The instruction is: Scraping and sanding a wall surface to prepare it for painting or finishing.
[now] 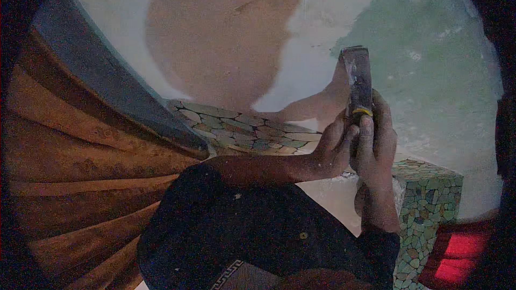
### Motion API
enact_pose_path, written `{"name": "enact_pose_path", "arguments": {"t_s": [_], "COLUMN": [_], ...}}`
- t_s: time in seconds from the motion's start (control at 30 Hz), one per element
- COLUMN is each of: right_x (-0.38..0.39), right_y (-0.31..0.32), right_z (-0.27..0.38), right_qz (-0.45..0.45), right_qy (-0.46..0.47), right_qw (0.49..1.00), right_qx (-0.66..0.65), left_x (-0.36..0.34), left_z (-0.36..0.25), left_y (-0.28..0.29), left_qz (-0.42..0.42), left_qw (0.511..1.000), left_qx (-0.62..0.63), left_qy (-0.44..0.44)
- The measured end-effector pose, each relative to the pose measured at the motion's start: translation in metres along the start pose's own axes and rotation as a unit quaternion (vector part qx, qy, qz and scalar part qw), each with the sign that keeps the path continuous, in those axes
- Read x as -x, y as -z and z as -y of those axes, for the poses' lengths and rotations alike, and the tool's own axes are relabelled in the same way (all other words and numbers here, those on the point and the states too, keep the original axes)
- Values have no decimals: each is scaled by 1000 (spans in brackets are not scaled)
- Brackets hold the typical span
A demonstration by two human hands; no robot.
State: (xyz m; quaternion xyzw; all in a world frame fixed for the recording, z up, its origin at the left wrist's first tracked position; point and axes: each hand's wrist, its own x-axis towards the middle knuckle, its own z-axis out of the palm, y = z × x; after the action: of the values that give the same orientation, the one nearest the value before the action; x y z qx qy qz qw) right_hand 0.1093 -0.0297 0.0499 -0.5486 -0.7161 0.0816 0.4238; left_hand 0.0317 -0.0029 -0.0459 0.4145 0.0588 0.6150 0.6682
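Observation:
Both hands are raised together, right of centre, in front of a wall point(430, 75) with white and green areas. Between them stands a dark, narrow flat tool point(361, 72), like a scraper, upright with white smears along one side and a yellow band near its lower end. My right hand point(377, 142) is closed round its lower part, thumb on the front by the yellow band. My left hand point(334, 145) is closed against its lower left side, fingers touching or close to the right hand. The tool's lower end is hidden by the fingers.
Orange-brown draped curtain point(80, 172) fills the left side. A stone-patterned strip point(242, 126) runs behind my left forearm, and a stone-patterned block point(430, 220) stands at the lower right. Beside it is a bright red thing point(462, 249). A large shadow point(220, 37) falls on the wall.

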Motion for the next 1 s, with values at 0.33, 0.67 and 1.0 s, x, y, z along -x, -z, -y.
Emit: {"name": "enact_pose_path", "arguments": {"t_s": [0.33, 0.67, 1.0], "right_x": [-22, -26, -26], "right_y": [31, 24, 7], "right_z": [23, 41, 41], "right_qz": [126, 116, 58], "right_qy": [26, 4, -16], "right_qw": [973, 977, 992], "right_qx": [191, 178, 110], "left_x": [-6, -12, -7], "left_z": [19, -11, -30], "left_y": [-19, -17, -23], "left_qz": [29, 51, -62], "left_qw": [970, 991, 954], "left_qx": [238, 103, 239], "left_qy": [50, 73, 168]}}
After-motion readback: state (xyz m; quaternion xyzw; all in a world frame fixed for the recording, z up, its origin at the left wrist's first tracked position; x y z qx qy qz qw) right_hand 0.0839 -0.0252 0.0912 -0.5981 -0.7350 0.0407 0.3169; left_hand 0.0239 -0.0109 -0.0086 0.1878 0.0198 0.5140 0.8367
